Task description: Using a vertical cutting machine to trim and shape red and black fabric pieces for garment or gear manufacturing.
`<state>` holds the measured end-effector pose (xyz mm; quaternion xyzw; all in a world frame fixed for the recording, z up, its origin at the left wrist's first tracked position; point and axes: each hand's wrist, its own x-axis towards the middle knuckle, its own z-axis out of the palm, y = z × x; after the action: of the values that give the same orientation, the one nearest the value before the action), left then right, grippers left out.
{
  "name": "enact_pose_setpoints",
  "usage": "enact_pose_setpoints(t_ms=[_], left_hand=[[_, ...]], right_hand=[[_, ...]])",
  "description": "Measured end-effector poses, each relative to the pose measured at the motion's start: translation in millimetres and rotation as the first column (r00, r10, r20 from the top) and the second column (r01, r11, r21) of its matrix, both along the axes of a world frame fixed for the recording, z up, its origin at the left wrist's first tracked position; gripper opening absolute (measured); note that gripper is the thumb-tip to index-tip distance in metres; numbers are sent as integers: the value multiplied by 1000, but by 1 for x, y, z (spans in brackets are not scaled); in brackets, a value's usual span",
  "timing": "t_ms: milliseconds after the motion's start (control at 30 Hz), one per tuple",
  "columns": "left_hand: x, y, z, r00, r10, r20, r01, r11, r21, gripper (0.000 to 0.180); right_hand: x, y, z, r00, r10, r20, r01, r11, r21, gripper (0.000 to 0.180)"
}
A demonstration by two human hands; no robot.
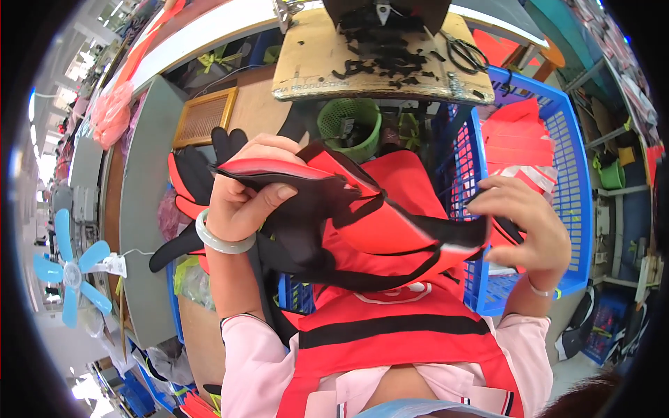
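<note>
My left hand [244, 188], with a pale bangle on its wrist, pinches a folded red-and-black fabric piece [390, 230] between thumb and fingers. The cloth hangs to the right across the front of my red apron [390, 334], its black end near my right hand. My right hand [526, 223] is open, fingers curved and thumb apart, beside that end. Whether its fingertips touch the cloth I cannot tell. Left of my left hand lie red-and-black gloves [191, 174] with black fingers, partly hidden behind my arm.
Ahead stands a wooden machine table [306, 66] with black fabric scraps [390, 56] and scissors [465, 56]. A blue basket [582, 209] at right holds red cloth pieces [519, 139]. Below the table sits a green basket [348, 122]. A blue fan [72, 273] is far left.
</note>
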<state>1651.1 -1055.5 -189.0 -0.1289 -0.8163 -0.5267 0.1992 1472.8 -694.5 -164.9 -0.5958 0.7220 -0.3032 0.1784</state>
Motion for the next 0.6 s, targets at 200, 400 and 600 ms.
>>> enact_pose_setpoints(t_ms=[200, 400, 600], left_hand=[[-19, 1, 26, 996, -23, -81, 6, 977, -215, 30], [-31, -2, 22, 995, -72, 64, 85, 970, -227, 32], [-47, -10, -2, 984, -55, 172, 75, 991, -113, 23]], right_hand=[[-30, -83, -89, 540, -17, 841, -155, 981, 119, 32], [8, -155, -123, 740, 361, 567, -260, 932, -254, 61], [13, -193, -162, 670, 318, 670, -127, 939, -320, 76]])
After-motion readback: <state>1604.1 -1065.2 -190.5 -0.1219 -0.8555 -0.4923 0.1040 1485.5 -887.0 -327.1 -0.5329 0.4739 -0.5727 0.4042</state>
